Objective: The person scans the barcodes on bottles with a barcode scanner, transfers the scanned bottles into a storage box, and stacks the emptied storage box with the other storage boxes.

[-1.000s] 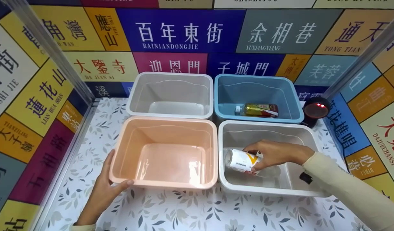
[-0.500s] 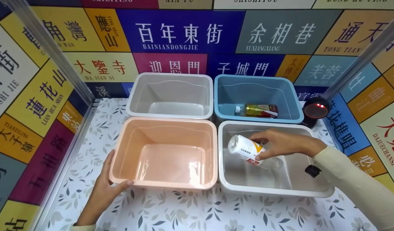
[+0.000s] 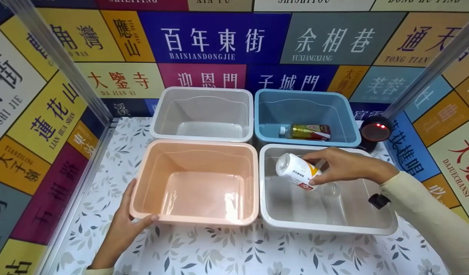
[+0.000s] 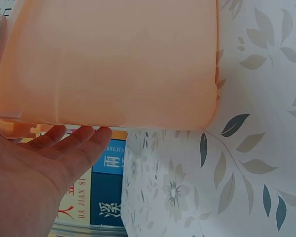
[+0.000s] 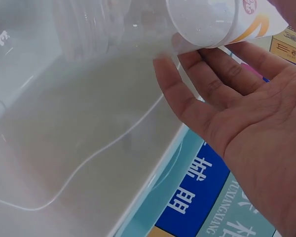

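In the head view my right hand grips a clear plastic bottle with a white, orange and red label. The bottle tilts over the front right grey bin, base up to the left, clear end down to the right. In the right wrist view, fingers lie along the underside of the bottle. My left hand rests at the near left corner of the peach bin, thumb on its rim. The left wrist view shows straight fingers against the bin wall.
Behind stand a light grey bin and a blue bin, which holds a lying bottle with a gold and red label. A round black device with red lights is at the right. Sign-patterned walls surround the floral tabletop.
My right hand has lifted the bottle up from the front right bin's floor, moving slightly right and away. The left hand keeps its place at the peach bin.
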A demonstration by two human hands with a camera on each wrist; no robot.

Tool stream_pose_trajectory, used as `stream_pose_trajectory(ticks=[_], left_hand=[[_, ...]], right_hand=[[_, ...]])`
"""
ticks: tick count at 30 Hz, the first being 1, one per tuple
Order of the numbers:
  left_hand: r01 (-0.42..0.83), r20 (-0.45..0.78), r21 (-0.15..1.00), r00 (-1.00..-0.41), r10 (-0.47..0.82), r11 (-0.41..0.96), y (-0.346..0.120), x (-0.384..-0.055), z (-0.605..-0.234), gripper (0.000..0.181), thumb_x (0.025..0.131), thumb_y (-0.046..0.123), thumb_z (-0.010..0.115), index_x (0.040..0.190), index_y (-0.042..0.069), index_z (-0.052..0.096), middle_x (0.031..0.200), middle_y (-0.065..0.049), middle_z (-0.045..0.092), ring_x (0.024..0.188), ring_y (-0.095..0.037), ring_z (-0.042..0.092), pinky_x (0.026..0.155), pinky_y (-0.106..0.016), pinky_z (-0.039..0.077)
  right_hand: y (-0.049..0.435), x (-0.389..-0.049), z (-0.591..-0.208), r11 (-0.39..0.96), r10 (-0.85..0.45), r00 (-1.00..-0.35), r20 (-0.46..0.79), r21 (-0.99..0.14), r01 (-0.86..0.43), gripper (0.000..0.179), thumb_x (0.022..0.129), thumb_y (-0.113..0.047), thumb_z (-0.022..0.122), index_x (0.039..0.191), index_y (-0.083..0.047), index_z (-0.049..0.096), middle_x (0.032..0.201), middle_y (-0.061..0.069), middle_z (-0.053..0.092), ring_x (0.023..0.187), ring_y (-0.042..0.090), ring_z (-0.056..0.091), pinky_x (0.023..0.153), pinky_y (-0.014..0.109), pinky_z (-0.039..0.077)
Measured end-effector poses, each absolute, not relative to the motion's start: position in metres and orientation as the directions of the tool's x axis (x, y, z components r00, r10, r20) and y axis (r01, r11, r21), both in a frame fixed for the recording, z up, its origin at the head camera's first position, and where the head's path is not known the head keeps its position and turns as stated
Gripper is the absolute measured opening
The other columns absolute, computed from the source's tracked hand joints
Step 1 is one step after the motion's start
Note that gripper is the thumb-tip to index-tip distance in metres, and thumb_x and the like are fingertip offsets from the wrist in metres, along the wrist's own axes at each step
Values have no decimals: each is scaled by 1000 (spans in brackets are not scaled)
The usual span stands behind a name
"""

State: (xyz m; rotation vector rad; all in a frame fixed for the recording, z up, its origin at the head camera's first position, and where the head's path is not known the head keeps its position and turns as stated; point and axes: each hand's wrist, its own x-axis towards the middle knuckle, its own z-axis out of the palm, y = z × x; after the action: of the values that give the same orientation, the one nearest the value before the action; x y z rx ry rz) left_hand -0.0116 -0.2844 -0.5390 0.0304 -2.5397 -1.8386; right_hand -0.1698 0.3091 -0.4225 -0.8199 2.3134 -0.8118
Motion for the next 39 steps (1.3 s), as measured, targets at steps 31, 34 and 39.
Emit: stream_pose_trajectory(ticks=[31,34,39], left_hand=[[3,5,947,-1000,-7,321,-287,-13,-541,119,93,9,88,179,29,10,179,-20,26,144,-41,52,101,-17,52],[1,4,950,-1000,-11,312,-287,-12,-542,119,92,8,89,179,29,11,179,-19,27,144,-40,51,102,-17,51],[10,14,955,-1000,-12,298,-286,-13,-543,120,91,8,90,179,28,11,178,-20,29,143,-39,53,103,-19,53]], right_hand=[[334,-165,-395,671,-584,-792,-179,-656,-347,67,92,-29,94,152,-15,68,135,5,74,121,29,70,96,50,64],[336,-165,-392,671,-584,-794,-168,-649,-357,66,92,-29,93,152,-18,68,137,4,74,123,29,70,96,50,64],[341,-162,-387,685,-566,-810,-150,-633,-361,67,92,-29,94,152,-17,68,138,6,74,123,31,70,94,51,65]])
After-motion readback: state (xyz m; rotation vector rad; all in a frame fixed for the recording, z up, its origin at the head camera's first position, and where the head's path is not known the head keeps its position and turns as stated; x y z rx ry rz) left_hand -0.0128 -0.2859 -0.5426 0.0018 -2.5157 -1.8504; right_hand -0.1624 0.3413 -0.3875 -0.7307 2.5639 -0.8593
